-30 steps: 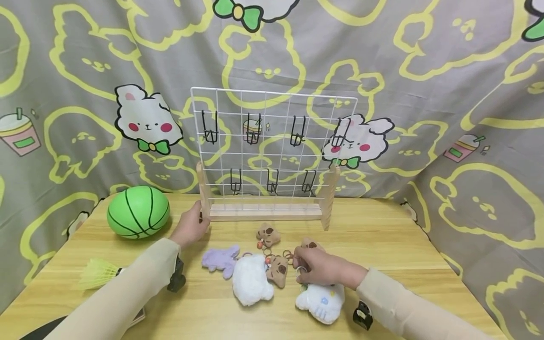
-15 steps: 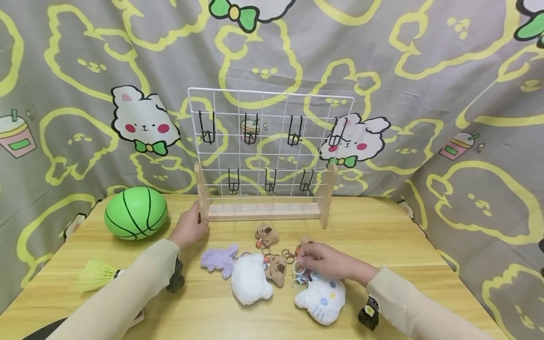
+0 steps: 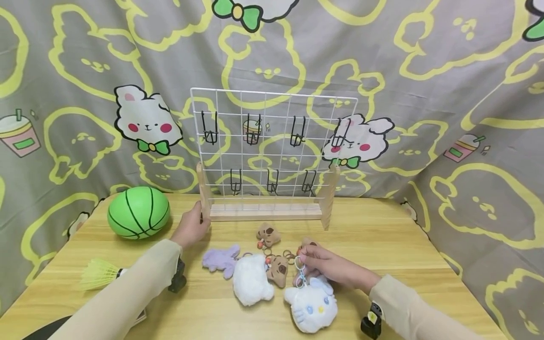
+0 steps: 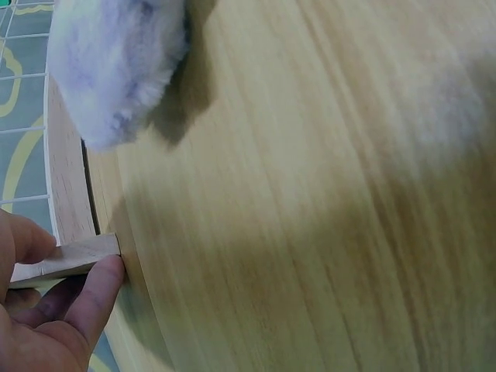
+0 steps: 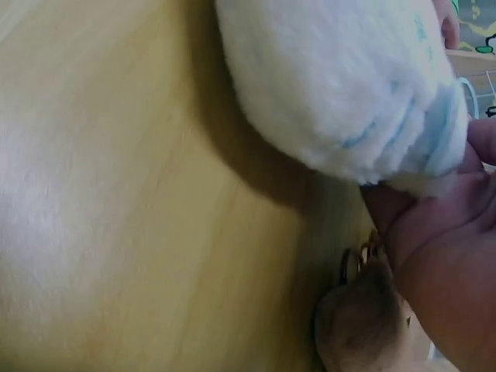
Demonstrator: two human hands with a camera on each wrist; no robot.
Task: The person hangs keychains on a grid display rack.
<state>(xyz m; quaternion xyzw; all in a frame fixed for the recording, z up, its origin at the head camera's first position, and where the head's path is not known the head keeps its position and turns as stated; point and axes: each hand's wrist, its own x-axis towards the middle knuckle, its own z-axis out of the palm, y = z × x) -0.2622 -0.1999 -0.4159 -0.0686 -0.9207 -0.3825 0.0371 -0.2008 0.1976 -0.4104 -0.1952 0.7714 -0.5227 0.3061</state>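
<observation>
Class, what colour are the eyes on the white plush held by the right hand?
The eyes are blue; the head view shows them best.

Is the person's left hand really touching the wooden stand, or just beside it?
Touching. The left wrist view shows the left hand pinching the end of the wooden stand, with digits against both sides.

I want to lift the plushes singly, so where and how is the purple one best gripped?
Probably pinch the purple plush at its left end, from above and the left: it lies low on the table, that end is free of other plushes, and its right end sits close beside a fluffy white plush.
</observation>
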